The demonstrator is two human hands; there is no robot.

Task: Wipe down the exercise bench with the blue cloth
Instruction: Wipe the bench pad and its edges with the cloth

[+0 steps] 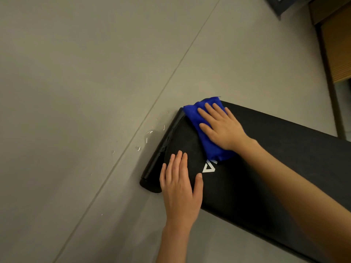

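A black padded exercise bench [275, 158] runs from the centre to the right edge, with a white logo near its end. The blue cloth [197, 114] lies folded on the bench's far corner. My right hand [222, 126] presses flat on the cloth with straight fingers, covering its middle. My left hand [180, 185] rests flat on the bench's near corner, fingers straight, holding nothing. A black cylindrical foot bar [161, 154] lies under the bench's end.
Grey tiled floor [85, 92] surrounds the bench, with a grout line running diagonally. Small shiny specks and droplets [148, 135] lie on the floor beside the foot bar. A wooden cabinet [338, 44] stands at the upper right.
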